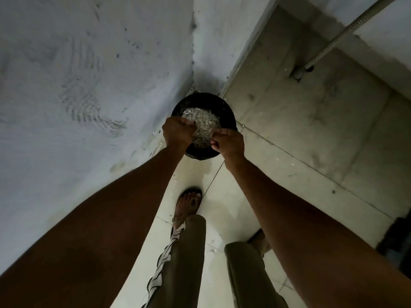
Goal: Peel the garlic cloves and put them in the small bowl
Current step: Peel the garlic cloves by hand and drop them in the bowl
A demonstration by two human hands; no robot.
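Both hands reach out over a black bin (230, 117) in the corner of the room. The left hand (178, 131) has its fingers curled downward at the bin's near left rim; whether it grips the rim or holds something is hidden behind the knuckles. The right hand (229, 143) is curled at the near right rim, thumb and fingertips drawn together as if pinching something small, too dim to make out. The bin holds a pale heap of papery garlic skins (203, 124), partly covered by both hands. No cloves or small bowl can be made out. Below, a sandalled foot (190, 202) stands on the tiled floor (311, 130), trouser legs are cut off by the bottom edge, and a hose (347, 31) runs along the right wall
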